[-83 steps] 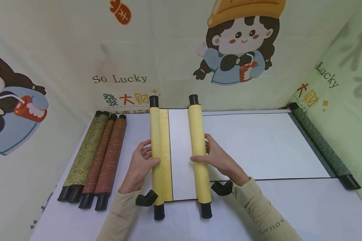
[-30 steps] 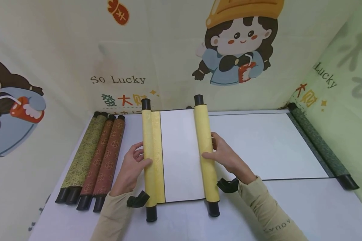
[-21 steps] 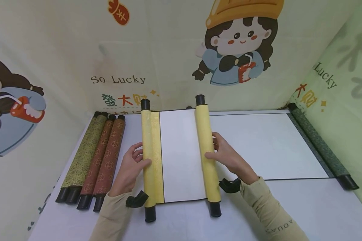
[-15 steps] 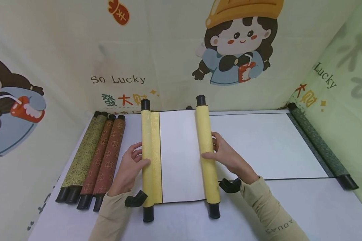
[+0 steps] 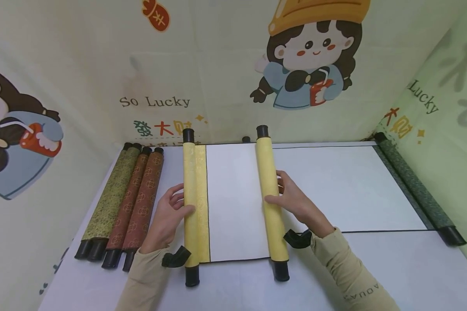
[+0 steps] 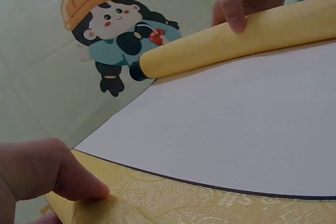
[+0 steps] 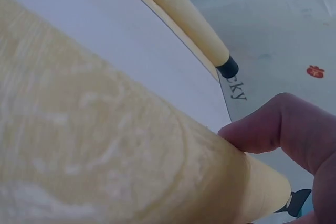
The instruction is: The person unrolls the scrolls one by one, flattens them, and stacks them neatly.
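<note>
Right grip (image 5: 295, 201): fingertips hidden behind right yellow roller (image 5: 270, 180). Right wrist cam: same roller cut off left and bottom, pattern blurred. Head view: left wall cartoon (image 5: 23, 166) cut by left edge.

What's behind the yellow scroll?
A black end cap peeks past the far edge of the yellow scroll; white paper from the dark green scroll runs behind it. The rest is covered.

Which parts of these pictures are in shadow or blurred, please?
Head: mostly clear, with a soft shadow beside the right sleeve; left wrist: dim, the paper looks greyish; right wrist: the near roller looks soft, darker beside the right hand.
</note>
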A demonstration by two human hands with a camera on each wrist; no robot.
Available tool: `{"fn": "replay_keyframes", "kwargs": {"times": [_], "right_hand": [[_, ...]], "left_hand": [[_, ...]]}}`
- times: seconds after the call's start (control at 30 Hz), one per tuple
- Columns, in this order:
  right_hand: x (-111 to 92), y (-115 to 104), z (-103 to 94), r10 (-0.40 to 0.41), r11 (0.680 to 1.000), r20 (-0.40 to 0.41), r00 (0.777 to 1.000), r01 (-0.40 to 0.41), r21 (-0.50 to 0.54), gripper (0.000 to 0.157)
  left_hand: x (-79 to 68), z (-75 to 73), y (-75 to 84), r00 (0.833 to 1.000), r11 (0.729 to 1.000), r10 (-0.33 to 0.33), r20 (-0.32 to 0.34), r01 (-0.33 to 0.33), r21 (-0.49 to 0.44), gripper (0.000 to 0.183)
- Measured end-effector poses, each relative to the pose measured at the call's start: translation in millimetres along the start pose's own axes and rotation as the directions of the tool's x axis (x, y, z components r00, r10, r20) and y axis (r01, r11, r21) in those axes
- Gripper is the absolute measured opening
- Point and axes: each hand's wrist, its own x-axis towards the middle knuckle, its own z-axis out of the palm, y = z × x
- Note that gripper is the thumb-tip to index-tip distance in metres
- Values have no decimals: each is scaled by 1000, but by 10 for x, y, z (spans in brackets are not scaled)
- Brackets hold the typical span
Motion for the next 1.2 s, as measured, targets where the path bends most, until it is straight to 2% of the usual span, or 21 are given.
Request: {"fn": "replay_keyframes", "kwargs": {"times": [0.57,0.8,1.2], "right_hand": [[-20,-11,22,-14,1000,-17,1000,14,-20,88],[-42,27,-21,-47,999,-24,999,47,-12,90],[-30,46,-36,-19,1000,-18,1000,19,7,93]], "left_hand": [[4,-19,-37,1000,1000,0,-5,0,-13,76],[5,-32,-32,1000,1000,-6,-13,5,-31,76],[29,-58,-44,999,999,-35,4,36,-38,75]]}}
